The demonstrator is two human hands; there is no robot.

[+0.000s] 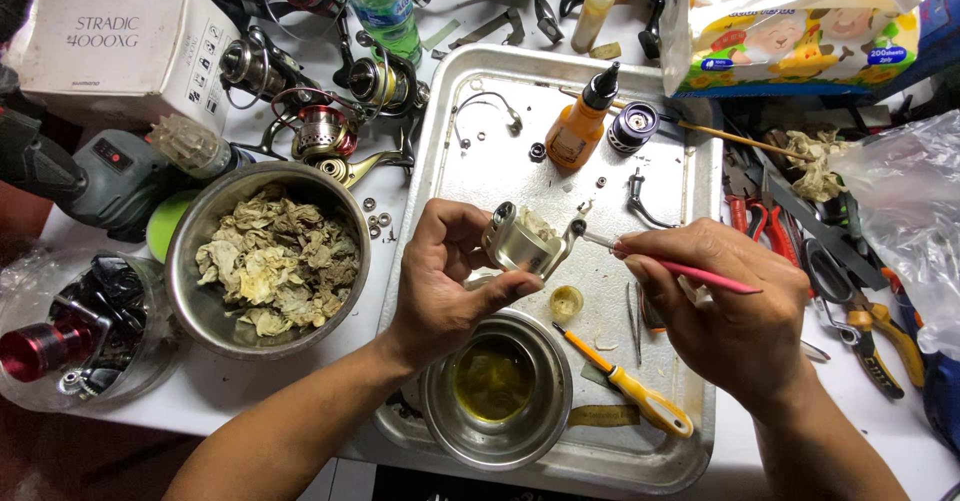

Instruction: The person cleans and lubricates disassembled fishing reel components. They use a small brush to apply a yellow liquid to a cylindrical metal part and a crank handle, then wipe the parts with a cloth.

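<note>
Closest to the lens: small steel bowl (497,391) of yellowish oil at bottom centre, sitting on the metal tray (690,176). Just above it, left hand (440,281) wrapped around a silvery reel body (522,241), thumb underneath, fingers curled over the top. Right hand (725,306) pinching a pink-handled brush (680,269), tip touching the reel body's right side. Yellow-handled screwdriver (632,391) lying on the tray right of the bowl, orange oil bottle (580,126) standing further up. Big bowl (200,311) of crumpled used tissue off to the left, bunch of reels (325,126) upper left, pliers (875,336) far right.
</note>
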